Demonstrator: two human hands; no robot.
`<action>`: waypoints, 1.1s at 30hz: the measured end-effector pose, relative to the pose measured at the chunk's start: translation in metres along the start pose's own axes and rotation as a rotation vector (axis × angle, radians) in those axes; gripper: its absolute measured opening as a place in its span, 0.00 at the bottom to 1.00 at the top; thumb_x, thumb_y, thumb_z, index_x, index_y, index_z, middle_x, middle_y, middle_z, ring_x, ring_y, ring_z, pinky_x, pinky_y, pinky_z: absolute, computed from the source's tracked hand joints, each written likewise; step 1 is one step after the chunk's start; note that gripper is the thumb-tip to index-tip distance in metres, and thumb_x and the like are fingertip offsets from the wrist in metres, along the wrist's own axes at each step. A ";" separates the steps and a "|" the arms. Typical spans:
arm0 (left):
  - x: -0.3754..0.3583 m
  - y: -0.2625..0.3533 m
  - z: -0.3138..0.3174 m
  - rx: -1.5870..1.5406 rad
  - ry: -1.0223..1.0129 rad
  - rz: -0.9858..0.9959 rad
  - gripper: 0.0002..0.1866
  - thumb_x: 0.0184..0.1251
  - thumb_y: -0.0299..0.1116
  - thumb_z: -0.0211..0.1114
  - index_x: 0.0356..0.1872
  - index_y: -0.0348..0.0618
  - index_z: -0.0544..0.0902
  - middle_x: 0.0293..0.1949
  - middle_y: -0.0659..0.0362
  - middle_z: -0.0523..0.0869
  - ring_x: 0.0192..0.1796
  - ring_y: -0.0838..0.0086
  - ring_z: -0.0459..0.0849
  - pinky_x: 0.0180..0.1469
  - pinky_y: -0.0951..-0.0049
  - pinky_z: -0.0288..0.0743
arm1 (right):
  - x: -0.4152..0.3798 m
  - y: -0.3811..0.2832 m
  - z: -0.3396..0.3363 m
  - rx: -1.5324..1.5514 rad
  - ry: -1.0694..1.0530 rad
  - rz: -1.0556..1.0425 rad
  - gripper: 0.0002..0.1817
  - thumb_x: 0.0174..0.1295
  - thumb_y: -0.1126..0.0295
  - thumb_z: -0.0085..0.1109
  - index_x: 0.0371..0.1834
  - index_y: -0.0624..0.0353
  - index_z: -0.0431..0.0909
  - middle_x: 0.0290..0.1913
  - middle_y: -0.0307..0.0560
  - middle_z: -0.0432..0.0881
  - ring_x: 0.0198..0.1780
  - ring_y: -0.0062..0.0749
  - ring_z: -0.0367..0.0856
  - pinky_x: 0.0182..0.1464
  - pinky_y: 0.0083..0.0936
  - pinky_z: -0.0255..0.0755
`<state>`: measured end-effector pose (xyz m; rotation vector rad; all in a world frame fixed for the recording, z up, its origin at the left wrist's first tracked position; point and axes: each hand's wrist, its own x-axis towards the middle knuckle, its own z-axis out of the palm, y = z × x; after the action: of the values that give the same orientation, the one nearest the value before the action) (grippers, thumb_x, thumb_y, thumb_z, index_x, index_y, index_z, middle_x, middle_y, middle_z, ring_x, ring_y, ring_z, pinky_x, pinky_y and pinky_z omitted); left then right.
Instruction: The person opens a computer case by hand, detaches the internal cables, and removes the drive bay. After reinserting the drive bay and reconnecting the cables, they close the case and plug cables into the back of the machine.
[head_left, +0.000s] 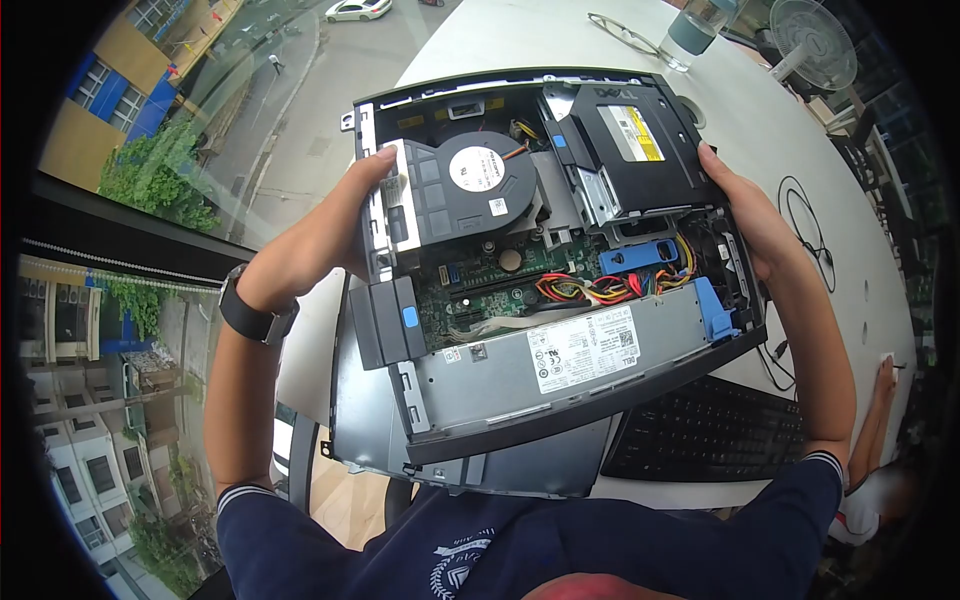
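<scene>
I've got the open desktop PC chassis [560, 270] up off the bench [520, 40], tilted toward me, one grip on each side wall. My left hand [320, 240] is clamped on the left edge, thumb hooked over the rim next to the round fan shroud [480, 180]. My right hand [745, 215] is clamped on the right edge, thumb pressed by the optical drive [630, 140]. Between my grips: green motherboard [480, 285], red/yellow/black wire bundle [590, 290], blue plastic clips. Nearest me, below both grips, sits the grey PSU [560, 355] w/ its white label. Black watch [255, 315] on my left wrist.

Under the chassis, toward my chest, lies the removed grey side panel [400, 440]. Below my right grip: black keyboard [710, 430] on the bench. Beyond my right grip: thin black cable [805, 225] looped on the bench, further off a desk fan [812, 45], a bottle [697, 25] and glasses [625, 35]. Left of my left grip is a window, street far below.
</scene>
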<state>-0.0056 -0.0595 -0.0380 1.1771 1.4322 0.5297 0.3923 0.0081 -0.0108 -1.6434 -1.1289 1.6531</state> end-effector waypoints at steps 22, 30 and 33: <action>-0.003 0.000 -0.001 0.052 0.102 0.046 0.46 0.79 0.68 0.41 0.71 0.27 0.69 0.47 0.40 0.87 0.29 0.62 0.91 0.27 0.74 0.85 | -0.094 -0.055 -0.001 -0.961 0.135 -0.924 0.18 0.82 0.61 0.52 0.40 0.66 0.80 0.31 0.37 0.75 0.31 0.17 0.68 0.34 0.19 0.61; -0.001 -0.004 -0.003 0.106 0.051 0.156 0.44 0.81 0.65 0.40 0.72 0.28 0.69 0.50 0.41 0.87 0.32 0.61 0.92 0.25 0.74 0.86 | -0.095 -0.078 0.086 -1.039 -0.365 -0.674 0.14 0.73 0.66 0.61 0.34 0.68 0.83 0.27 0.47 0.83 0.26 0.23 0.80 0.31 0.21 0.68; -0.001 0.001 -0.004 0.093 0.034 0.100 0.43 0.81 0.65 0.39 0.67 0.27 0.73 0.48 0.41 0.88 0.35 0.59 0.93 0.28 0.71 0.88 | -0.072 -0.071 0.117 -1.192 -0.443 -0.771 0.12 0.68 0.68 0.64 0.32 0.67 0.85 0.26 0.51 0.84 0.25 0.34 0.81 0.34 0.28 0.72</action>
<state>-0.0095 -0.0587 -0.0358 1.3247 1.4455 0.5591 0.2733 -0.0385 0.0756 -1.0249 -2.8623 0.7919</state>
